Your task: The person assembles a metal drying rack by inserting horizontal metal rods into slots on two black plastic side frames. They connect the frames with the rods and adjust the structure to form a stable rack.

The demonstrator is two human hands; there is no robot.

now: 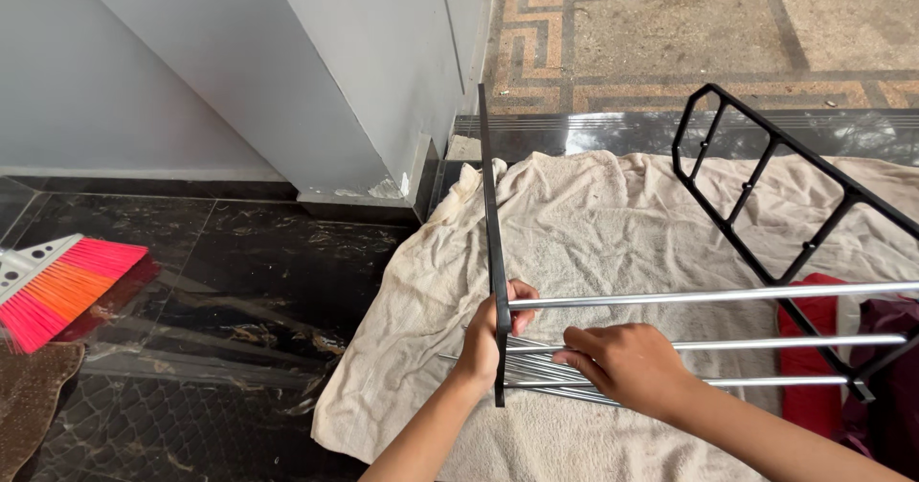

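The black side frame (492, 252) is gripped by the left hand (490, 338), while a metal rod (766, 382) is clasped in the right hand (627, 367) above a towel (593, 224).

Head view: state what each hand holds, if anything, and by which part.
Left hand grips the black side panel at its lower edge. Right hand grasps a metal rod near the end by that panel.

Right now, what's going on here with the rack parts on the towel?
A person is working on a metal rack over a beige towel spread on the floor. The left hand grips the upright black side panel, while the right hand rests on loose chrome rods lying on the towel. Three chrome crossbars span to the second black side frame. A pink-and-orange broom lies at the left.
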